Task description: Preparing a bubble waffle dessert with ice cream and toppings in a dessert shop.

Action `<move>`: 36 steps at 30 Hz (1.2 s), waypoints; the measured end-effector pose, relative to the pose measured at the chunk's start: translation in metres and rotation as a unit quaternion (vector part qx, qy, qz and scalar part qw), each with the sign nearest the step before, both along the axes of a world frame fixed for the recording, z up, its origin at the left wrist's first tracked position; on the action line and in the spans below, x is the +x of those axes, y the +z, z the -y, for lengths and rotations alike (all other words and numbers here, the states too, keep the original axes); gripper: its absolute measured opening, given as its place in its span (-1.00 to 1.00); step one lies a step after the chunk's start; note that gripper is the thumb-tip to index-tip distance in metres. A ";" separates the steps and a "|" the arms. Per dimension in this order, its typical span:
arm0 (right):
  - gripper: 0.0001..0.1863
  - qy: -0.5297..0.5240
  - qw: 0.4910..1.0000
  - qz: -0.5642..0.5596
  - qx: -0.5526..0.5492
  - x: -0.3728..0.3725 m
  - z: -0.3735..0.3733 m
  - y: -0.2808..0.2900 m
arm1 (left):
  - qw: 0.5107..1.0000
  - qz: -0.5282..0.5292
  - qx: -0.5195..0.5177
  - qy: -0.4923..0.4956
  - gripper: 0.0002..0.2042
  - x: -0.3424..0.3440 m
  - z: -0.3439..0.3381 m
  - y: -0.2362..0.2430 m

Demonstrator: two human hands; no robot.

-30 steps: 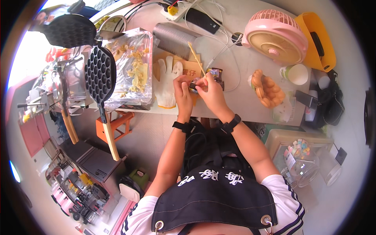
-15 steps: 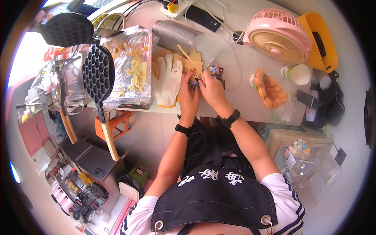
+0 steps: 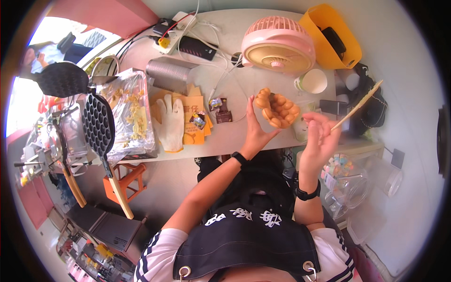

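A golden-brown bubble waffle (image 3: 281, 113), curled into a cone shape, rests at the right of the table. My left hand (image 3: 256, 132) is beside it with thumb and fingers spread around its left side; whether they touch it is hard to tell. My right hand (image 3: 320, 137), on the waffle's other side, pinches a thin wooden stick (image 3: 359, 104) that points up to the right, its upper part thicker and pale yellow. Small wrapped snack packets (image 3: 223, 113) lie left of my hands, with another packet (image 3: 198, 120) on the flat brown paper packaging (image 3: 193, 136).
A white work glove (image 3: 170, 123) lies left of the packaging, by a foil-lined tray (image 3: 124, 117) with yellow scraps. The waffle iron (image 3: 97, 122) stands open at far left. A pink fan (image 3: 279, 44), paper cup (image 3: 314, 81) and yellow basket (image 3: 332, 42) stand behind the waffle.
Both hands have left the packets and moved right to the waffle, my right still holding the stick. One packet now lies on the brown packaging. The view has shifted right.
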State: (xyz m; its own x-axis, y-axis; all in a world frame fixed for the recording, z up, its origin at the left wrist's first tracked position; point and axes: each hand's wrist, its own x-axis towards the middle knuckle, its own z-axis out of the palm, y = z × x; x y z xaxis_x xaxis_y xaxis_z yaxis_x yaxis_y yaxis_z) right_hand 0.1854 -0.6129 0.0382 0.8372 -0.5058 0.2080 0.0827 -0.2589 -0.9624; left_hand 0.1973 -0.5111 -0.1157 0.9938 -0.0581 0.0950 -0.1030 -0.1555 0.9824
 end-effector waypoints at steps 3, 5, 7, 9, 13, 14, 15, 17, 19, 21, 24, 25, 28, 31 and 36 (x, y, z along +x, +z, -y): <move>-0.76 -0.021 1.000 0.001 0.013 -0.004 0.021 -0.008 | 0.982 -0.029 -0.183 0.041 0.02 0.018 0.031 -0.018; -0.74 -0.032 0.999 -0.012 0.008 -0.015 0.022 -0.009 | 0.941 -0.071 -0.324 0.061 -0.04 0.023 0.041 -0.047; -0.74 -0.023 0.999 0.009 0.034 -0.023 0.014 -0.008 | 0.818 -0.209 -0.531 -0.079 -0.17 0.028 0.035 -0.101; -0.75 -0.017 1.000 0.024 -0.002 -0.034 0.018 -0.014 | 0.815 -0.185 -0.547 -0.032 -0.23 0.018 0.043 -0.083; -0.83 -0.008 0.998 0.039 -0.047 -0.054 -0.011 0.007 | 0.764 -0.221 -0.600 -0.082 -0.24 -0.005 0.003 -0.053; -0.82 -0.024 0.996 0.060 -0.063 -0.059 -0.008 0.006 | 0.829 -0.170 -0.530 -0.055 -0.19 -0.017 -0.005 0.005; -0.78 -0.030 0.995 0.080 -0.046 -0.065 -0.018 0.012 | 0.834 -0.152 -0.528 -0.049 -0.19 -0.028 -0.028 0.039; -0.73 -0.004 0.997 0.082 0.016 -0.082 -0.048 0.025 | 0.851 -0.058 -0.518 -0.060 -0.14 -0.060 -0.073 0.078; -0.69 0.009 0.993 0.115 0.033 -0.098 -0.084 0.034 | 0.873 0.114 -0.474 -0.033 -0.26 -0.097 -0.111 0.097; -0.68 0.082 0.987 0.081 0.111 -0.118 -0.124 0.042 | 0.893 0.034 -0.445 -0.064 -0.29 -0.152 -0.197 0.119; -0.69 0.179 0.975 0.020 0.134 -0.153 -0.231 0.065 | 0.923 0.027 -0.385 -0.014 -0.32 -0.239 -0.322 0.143; -0.69 0.232 0.961 -0.007 0.153 -0.166 -0.269 0.070 | 0.932 0.027 -0.362 0.008 -0.33 -0.264 -0.363 0.149; -0.73 0.445 0.841 -0.152 0.268 -0.210 -0.380 0.072 | 0.948 0.031 -0.306 0.086 -0.37 -0.331 -0.472 0.159; -0.76 0.517 0.750 -0.227 0.344 -0.245 -0.484 0.037 | 0.959 0.039 -0.242 0.144 -0.40 -0.395 -0.553 0.161; -0.79 0.386 0.880 -0.128 0.244 -0.224 -0.625 -0.029 | 0.963 0.049 -0.176 0.198 -0.53 -0.477 -0.622 0.171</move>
State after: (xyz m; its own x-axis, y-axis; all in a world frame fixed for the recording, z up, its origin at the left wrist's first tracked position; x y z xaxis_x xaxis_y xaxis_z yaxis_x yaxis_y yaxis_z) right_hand -0.0387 0.0118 0.0088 0.9584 0.2576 -0.1229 -0.1841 0.2290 -0.9559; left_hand -0.2793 0.1106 0.0554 0.9162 0.3774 0.1347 -0.1997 0.1387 0.9700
